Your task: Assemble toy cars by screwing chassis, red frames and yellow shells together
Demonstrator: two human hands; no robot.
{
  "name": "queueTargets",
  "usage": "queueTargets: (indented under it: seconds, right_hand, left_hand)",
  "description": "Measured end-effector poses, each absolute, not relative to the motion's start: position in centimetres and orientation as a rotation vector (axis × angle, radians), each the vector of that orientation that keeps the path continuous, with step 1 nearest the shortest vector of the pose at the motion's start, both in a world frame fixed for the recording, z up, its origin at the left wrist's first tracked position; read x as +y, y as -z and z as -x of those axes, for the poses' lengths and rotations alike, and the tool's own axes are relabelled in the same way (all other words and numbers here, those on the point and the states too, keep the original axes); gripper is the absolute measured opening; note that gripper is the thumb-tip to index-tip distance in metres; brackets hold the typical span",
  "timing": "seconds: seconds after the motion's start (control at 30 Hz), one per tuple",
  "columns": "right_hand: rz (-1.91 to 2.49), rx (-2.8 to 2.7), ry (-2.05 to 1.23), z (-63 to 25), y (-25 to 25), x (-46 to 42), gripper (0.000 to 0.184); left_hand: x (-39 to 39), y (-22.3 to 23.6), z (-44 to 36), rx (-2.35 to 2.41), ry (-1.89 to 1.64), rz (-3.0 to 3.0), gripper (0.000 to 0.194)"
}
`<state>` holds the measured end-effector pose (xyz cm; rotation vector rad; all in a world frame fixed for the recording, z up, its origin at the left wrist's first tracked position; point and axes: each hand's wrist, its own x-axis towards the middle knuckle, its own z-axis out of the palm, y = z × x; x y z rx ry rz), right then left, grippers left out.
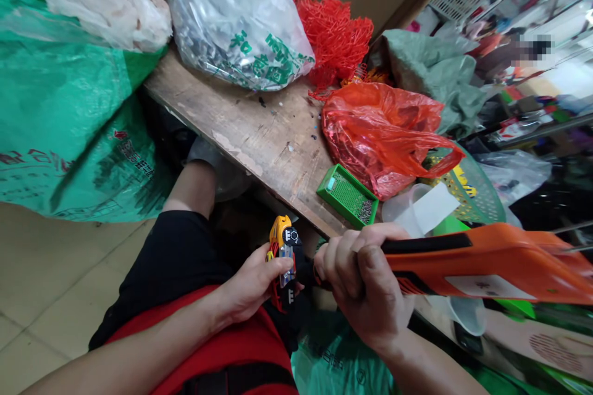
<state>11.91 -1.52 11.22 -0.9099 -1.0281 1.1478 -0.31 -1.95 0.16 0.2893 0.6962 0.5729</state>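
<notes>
My left hand [262, 281] is closed round a small toy car [282, 256] with yellow, red and black parts, held above my lap. My right hand [365, 284] grips an orange and black power screwdriver [463, 262] near its front end. The tool's dark tip end points left at the toy car; whether the bit touches it I cannot tell. Just beyond my right hand, a green perforated tray [345, 191] with small screws heaped in one end sits at the table edge.
On the wooden table [259, 129] lie a clear bag of dark parts [231, 24], red netting [336, 37] and a red plastic bag [375, 123]. A clear plastic cup [403, 207] stands beyond the tool. Green sacks [69, 117] fill the left. Another person is far right.
</notes>
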Motion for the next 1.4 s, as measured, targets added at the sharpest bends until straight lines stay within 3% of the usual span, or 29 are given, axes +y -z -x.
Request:
queueTargets:
  seconds: [0.67,0.93,1.4]
  right_hand:
    - [0.899,-1.011,-1.206,-12.2,-11.1,-2.0,0.021]
    - [0.906,-1.037,-1.188,-12.0,-10.4,-2.0,0.016]
    - [0.980,-1.089,-1.126,-11.6,-10.2,-2.1,0.015]
  left_hand:
    - [-2.1,-0.6,0.0,0.739,-0.582,-0.284,0.048]
    - [-2.7,-0.1,-0.2,0.744,-0.628,-0.265,0.041]
    - [-3.3,0.0,-0.5,0.771,-0.670,-0.232,0.050]
